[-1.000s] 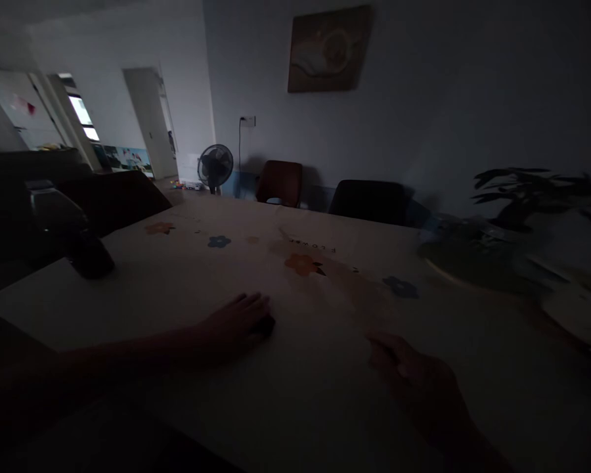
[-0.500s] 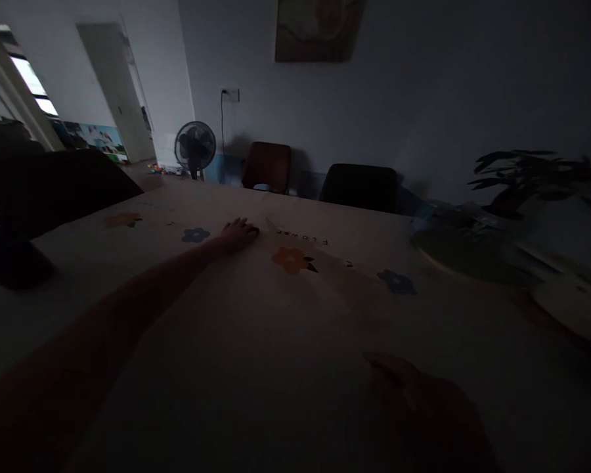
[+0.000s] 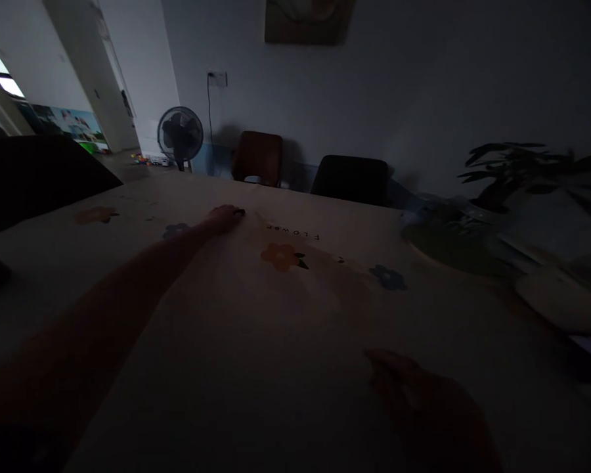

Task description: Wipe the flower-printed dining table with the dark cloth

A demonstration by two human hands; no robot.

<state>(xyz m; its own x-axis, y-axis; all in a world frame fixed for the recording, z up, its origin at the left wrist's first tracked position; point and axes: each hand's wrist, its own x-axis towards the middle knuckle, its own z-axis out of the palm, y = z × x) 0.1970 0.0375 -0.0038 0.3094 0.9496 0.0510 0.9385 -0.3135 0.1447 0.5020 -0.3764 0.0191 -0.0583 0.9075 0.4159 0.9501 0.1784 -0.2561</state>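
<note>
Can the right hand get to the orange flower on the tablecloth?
Probably yes. The right hand rests on the tablecloth near the person, and only bare cloth lies between it and the orange flower. The left hand is stretched out farther away.

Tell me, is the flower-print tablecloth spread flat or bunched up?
Spread flat: the cream flower-print tablecloth lies smooth under the outstretched left hand and the right hand; no bunching shows, though the light is dim.

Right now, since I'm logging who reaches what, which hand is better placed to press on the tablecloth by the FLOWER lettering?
Probably the left. The left hand is stretched far across the tablecloth, right beside the FLOWER lettering. The right hand lies near the table's close edge, well short of it.
</note>
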